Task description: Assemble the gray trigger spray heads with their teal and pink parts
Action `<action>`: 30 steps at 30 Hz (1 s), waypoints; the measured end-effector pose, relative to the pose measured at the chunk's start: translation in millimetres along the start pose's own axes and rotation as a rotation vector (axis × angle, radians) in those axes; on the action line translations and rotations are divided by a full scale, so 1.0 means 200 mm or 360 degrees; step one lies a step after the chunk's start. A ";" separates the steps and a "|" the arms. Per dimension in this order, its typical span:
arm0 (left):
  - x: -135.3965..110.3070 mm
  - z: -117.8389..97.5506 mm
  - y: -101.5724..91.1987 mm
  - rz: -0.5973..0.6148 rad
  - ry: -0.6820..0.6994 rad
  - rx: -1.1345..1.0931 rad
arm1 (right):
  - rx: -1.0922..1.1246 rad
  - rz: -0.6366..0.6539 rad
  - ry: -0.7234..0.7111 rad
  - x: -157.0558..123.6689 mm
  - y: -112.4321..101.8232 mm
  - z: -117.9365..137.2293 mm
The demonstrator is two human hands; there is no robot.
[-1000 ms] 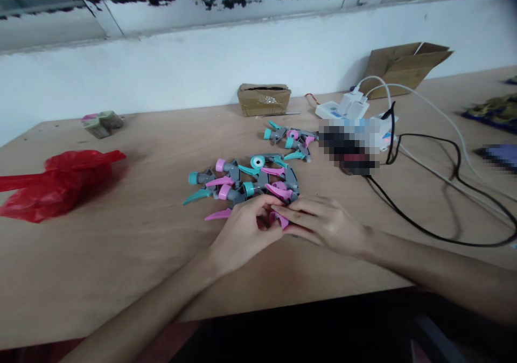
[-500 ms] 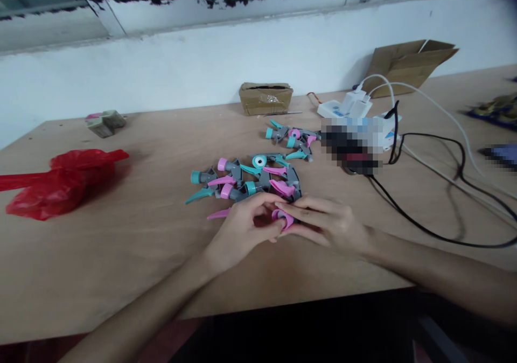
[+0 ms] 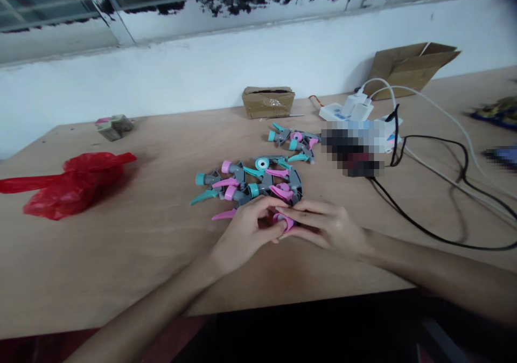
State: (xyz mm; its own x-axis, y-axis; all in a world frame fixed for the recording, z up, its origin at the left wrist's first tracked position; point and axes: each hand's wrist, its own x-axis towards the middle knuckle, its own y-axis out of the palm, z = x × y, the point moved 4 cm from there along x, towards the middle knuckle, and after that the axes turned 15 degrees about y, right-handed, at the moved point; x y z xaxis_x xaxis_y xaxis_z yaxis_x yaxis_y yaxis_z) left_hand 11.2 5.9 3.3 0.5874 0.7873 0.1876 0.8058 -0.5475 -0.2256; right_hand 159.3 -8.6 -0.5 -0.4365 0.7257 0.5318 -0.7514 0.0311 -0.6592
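Both hands meet near the table's front around a trigger spray head [image 3: 287, 222] whose pink collar faces me. My left hand [image 3: 246, 232] is closed on it, thumb against the collar. From the other side, the fingers of my right hand [image 3: 329, 224] grip the same spray head; most of its body is hidden behind them. Just beyond lies a pile of grey trigger spray heads [image 3: 264, 179] with pink or teal collars and levers. A smaller group of similar spray heads [image 3: 298, 146] lies farther back.
A tied red plastic bag [image 3: 76, 190] sits at left, with a small greyish block [image 3: 115, 127] behind it. Along the wall stand a small cardboard box [image 3: 269, 104] and a larger open carton [image 3: 407, 72]. A power strip [image 3: 333, 111] and looping black cable [image 3: 428, 239] occupy the right.
The camera view has shifted slightly, so the table things appear a little farther right and lower. Both hands keep their hold on the spray head with little visible movement.
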 end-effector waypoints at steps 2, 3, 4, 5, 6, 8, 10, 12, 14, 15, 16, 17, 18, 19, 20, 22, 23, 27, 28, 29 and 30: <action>0.00 0.00 0.01 -0.0019 -0.0007 -0.0069 | 0.0007 -0.0009 0.0016 0.00 0.00 0.00; 0.00 0.00 0.01 0.0004 -0.0045 -0.0157 | 0.0015 0.0014 0.0022 0.00 0.00 0.01; 0.00 0.01 0.02 0.0038 -0.0094 -0.0254 | 0.0026 0.0041 0.0024 0.00 0.00 0.01; 0.00 0.01 0.02 0.0071 -0.0143 -0.0334 | 0.0040 0.0071 0.0026 0.00 0.00 0.02; 0.00 0.01 0.03 0.0090 -0.0180 -0.0383 | 0.0056 0.0100 0.0028 0.00 0.00 0.02; 0.00 0.00 0.02 0.0073 -0.0195 -0.0384 | 0.0089 0.0122 0.0034 0.01 0.00 0.03; 0.00 -0.02 0.01 0.0010 -0.0158 -0.0325 | 0.0125 0.0101 0.0057 0.01 0.00 0.03; 0.00 -0.03 0.01 -0.0018 -0.0135 -0.0296 | 0.0158 0.0069 0.0085 0.01 -0.01 0.03; 0.00 -0.03 0.01 -0.0025 -0.0140 -0.0300 | 0.0190 0.0050 0.0106 0.01 -0.01 0.02; 0.00 -0.03 0.02 -0.0024 -0.0146 -0.0304 | 0.0203 0.0057 0.0113 0.01 -0.01 0.02; 0.00 -0.03 0.02 -0.0027 -0.0151 -0.0302 | 0.0215 0.0069 0.0124 0.01 -0.01 0.02; 0.00 -0.03 0.02 -0.0031 -0.0154 -0.0300 | 0.0232 0.0084 0.0137 0.01 -0.01 0.02; 0.00 -0.02 0.01 -0.0032 -0.0155 -0.0302 | 0.0247 0.0100 0.0151 0.01 0.00 0.02; 0.00 -0.02 0.01 -0.0029 -0.0158 -0.0307 | 0.0257 0.0110 0.0163 0.01 0.00 0.02; 0.00 -0.02 0.01 -0.0028 -0.0160 -0.0312 | 0.0263 0.0116 0.0175 0.01 0.00 0.02; 0.00 -0.01 0.01 -0.0027 -0.0160 -0.0337 | 0.0271 0.0116 0.0193 0.01 0.00 0.02; 0.00 0.00 0.01 -0.0027 -0.0158 -0.0358 | 0.0273 0.0109 0.0195 0.01 0.00 0.03; -0.02 0.00 0.02 0.0005 -0.0174 -0.0432 | 0.0303 0.0065 0.0172 0.00 -0.02 0.03; -0.02 0.01 0.02 0.0016 -0.0185 -0.0436 | 0.0305 0.0068 0.0174 0.00 -0.02 0.03; -0.02 0.01 0.02 0.0025 -0.0194 -0.0436 | 0.0304 0.0076 0.0180 -0.01 -0.01 0.03; -0.02 0.01 0.02 0.0029 -0.0202 -0.0434 | 0.0302 0.0085 0.0188 -0.01 -0.01 0.03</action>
State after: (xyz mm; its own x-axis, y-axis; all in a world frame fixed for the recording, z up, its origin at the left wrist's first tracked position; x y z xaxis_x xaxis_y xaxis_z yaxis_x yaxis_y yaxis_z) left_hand 12.2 1.1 0.3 0.6019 0.7962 0.0608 0.7956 -0.6045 0.0406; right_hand 159.5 -13.5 3.0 -0.4254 0.7986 0.4256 -0.8133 -0.1311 -0.5669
